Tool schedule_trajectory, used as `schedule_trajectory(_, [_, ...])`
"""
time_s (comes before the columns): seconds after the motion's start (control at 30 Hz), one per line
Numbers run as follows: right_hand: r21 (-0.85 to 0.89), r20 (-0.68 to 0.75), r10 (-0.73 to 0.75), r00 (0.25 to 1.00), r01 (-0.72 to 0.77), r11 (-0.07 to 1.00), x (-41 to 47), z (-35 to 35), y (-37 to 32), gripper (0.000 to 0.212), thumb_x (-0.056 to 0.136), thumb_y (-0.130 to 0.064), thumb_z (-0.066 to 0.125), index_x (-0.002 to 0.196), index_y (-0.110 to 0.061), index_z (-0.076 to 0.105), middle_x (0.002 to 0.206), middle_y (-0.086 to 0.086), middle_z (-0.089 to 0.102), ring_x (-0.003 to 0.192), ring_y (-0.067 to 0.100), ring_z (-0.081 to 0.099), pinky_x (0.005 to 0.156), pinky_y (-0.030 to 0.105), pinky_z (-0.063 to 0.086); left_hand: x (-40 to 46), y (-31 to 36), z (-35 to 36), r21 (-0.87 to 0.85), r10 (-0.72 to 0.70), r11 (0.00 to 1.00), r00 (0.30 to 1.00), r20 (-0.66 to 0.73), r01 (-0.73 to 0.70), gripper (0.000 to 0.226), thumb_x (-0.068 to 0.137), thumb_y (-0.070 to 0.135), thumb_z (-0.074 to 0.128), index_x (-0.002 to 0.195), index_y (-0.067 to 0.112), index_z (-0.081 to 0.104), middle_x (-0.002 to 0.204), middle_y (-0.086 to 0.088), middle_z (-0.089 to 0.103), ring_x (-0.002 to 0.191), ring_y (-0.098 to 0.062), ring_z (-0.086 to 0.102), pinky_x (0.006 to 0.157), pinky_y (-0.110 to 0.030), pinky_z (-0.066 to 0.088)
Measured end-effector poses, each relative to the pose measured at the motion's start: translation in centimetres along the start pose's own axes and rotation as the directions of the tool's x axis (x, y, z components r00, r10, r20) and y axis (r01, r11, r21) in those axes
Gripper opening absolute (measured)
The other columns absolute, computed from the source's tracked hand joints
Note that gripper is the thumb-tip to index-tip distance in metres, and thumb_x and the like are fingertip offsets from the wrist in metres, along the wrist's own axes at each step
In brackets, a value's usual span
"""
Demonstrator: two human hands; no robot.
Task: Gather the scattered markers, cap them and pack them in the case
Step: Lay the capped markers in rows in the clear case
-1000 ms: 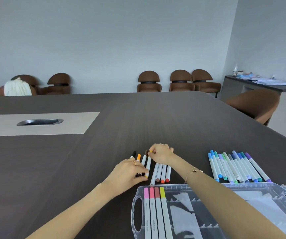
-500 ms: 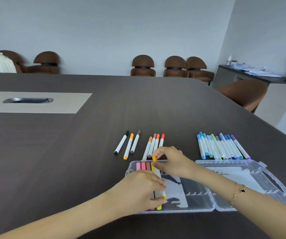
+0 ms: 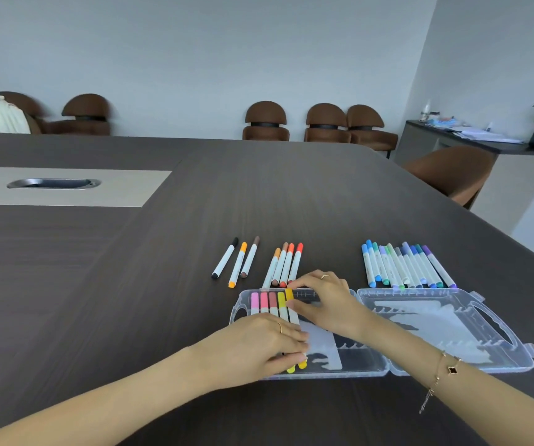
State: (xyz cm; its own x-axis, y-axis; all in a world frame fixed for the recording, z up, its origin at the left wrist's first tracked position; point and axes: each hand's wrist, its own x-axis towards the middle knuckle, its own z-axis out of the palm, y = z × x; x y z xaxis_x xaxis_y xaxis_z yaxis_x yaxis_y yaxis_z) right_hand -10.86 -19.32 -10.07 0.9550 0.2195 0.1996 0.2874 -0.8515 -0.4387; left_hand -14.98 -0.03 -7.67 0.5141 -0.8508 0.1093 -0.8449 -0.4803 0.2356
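A clear plastic case (image 3: 368, 370) lies open near the table's front edge. Its left half holds pink, red-pink, brownish and yellow markers side by side, with an orange-yellow marker (image 3: 289, 296) as the rightmost. My right hand (image 3: 327, 304) pinches this marker near its top cap with thumb and index finger. My left hand (image 3: 259, 346) lies flat across the lower ends of the packed markers and presses on them. Beyond the case lie three markers (image 3: 236, 262), a warm-coloured group (image 3: 285, 265) and several blue, green and purple markers (image 3: 404, 265), all capped.
The case's right half (image 3: 446, 326) holds only white printed lining. The dark table (image 3: 130, 284) has a pale inset with a metal cable slot (image 3: 53, 183) at the far left. Brown chairs stand along the wall and at the right edge.
Both hands brought the orange-yellow marker from the table row to the case and have laid it beside the yellow one. The camera tilted down toward the case.
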Motion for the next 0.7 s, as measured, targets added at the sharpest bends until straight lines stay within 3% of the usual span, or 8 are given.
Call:
schedule_trajectory(0.13, [0.006, 0.019, -0.01, 1.0, 0.01, 1.0, -0.2, -0.2, 0.1, 0.034, 0.088, -0.042, 0.06, 0.121, -0.037, 0.057, 0.123, -0.016, 0.057, 0.123, 0.011, 0.039, 0.106, 0.036, 0.022, -0.3, -0.7, 0.2, 0.012, 0.046, 0.999, 0.996, 0.08, -0.047, 0.042, 0.102, 0.038, 0.031, 0.141, 0.026, 0.043, 0.149, 0.014, 0.033, 0.138, 0.005, 0.022, 0.114, -0.011, 0.007])
schedule_trajectory(0.27, [-0.006, 0.063, -0.03, 0.998, 0.03, 1.0, 0.0, -0.5, 0.2, 0.038, 0.088, -0.042, 0.06, 0.125, -0.04, 0.053, 0.124, -0.018, 0.055, 0.123, 0.008, 0.037, 0.106, 0.034, 0.02, -0.4, -1.5, 0.5, 0.03, 0.086, 0.995, 0.987, 0.137, -0.091, 0.043, 0.103, 0.029, 0.033, 0.146, 0.025, 0.032, 0.153, 0.014, 0.024, 0.14, 0.004, 0.015, 0.103, -0.003, -0.011])
schedule_trajectory(0.4, [-0.057, 0.101, -0.05, 0.994, 0.056, 0.997, 0.3, -0.9, 0.0, 0.04, 0.085, -0.047, 0.061, 0.123, -0.038, 0.054, 0.124, -0.016, 0.053, 0.121, 0.007, 0.036, 0.106, 0.034, 0.024, -0.2, -2.1, 0.3, 0.078, 0.187, 0.977, 0.97, 0.157, -0.201, 0.041, 0.101, 0.025, 0.039, 0.142, 0.019, 0.04, 0.15, 0.008, 0.033, 0.14, -0.002, 0.022, 0.107, -0.017, -0.019])
schedule_trajectory(0.47, [-0.068, 0.117, -0.068, 0.991, 0.076, 0.995, 0.8, -1.6, -0.1, 0.04, 0.083, -0.048, 0.063, 0.121, -0.034, 0.057, 0.122, -0.015, 0.053, 0.118, 0.007, 0.036, 0.105, 0.034, 0.027, 0.0, -2.7, -0.4, -0.08, 0.119, 0.991, 0.987, 0.11, -0.11, 0.039, 0.1, 0.03, 0.042, 0.139, 0.025, 0.043, 0.146, 0.017, 0.035, 0.136, 0.009, 0.023, 0.111, -0.01, -0.008])
schedule_trajectory(0.53, [-0.044, 0.118, -0.067, 0.991, 0.073, 0.996, 2.2, -2.3, -0.3, 0.038, 0.086, -0.043, 0.062, 0.122, -0.03, 0.058, 0.126, -0.012, 0.052, 0.122, 0.009, 0.035, 0.108, 0.036, 0.026, 0.2, -4.4, -1.7, -0.158, -0.007, 0.987, 1.0, -0.012, 0.005, 0.04, 0.097, 0.031, 0.048, 0.137, 0.031, 0.045, 0.141, 0.022, 0.042, 0.13, 0.013, 0.03, 0.111, -0.006, 0.012])
schedule_trajectory(0.6, [-0.015, 0.097, -0.05, 0.994, 0.052, 0.999, 4.4, -2.5, -0.7, 0.034, 0.091, -0.037, 0.057, 0.123, -0.026, 0.058, 0.131, -0.007, 0.052, 0.127, 0.014, 0.036, 0.11, 0.04, 0.026, 0.1, -7.1, -2.9, -0.081, -0.129, 0.99, 0.982, -0.137, 0.119, 0.038, 0.094, 0.031, 0.053, 0.132, 0.031, 0.053, 0.132, 0.018, 0.053, 0.121, 0.008, 0.043, 0.105, -0.008, 0.028])
schedule_trajectory(0.7, [-0.033, 0.093, -0.022, 0.995, 0.025, 0.999, 8.3, -1.9, -1.1, 0.033, 0.094, -0.031, 0.052, 0.125, -0.021, 0.056, 0.131, -0.002, 0.053, 0.127, 0.02, 0.04, 0.108, 0.044, 0.032, -0.2, -10.9, -3.9, 0.063, -0.214, 0.97, 0.951, -0.224, 0.234, 0.033, 0.089, 0.034, 0.06, 0.122, 0.028, 0.063, 0.122, 0.014, 0.059, 0.112, 0.001, 0.048, 0.102, -0.022, 0.038])
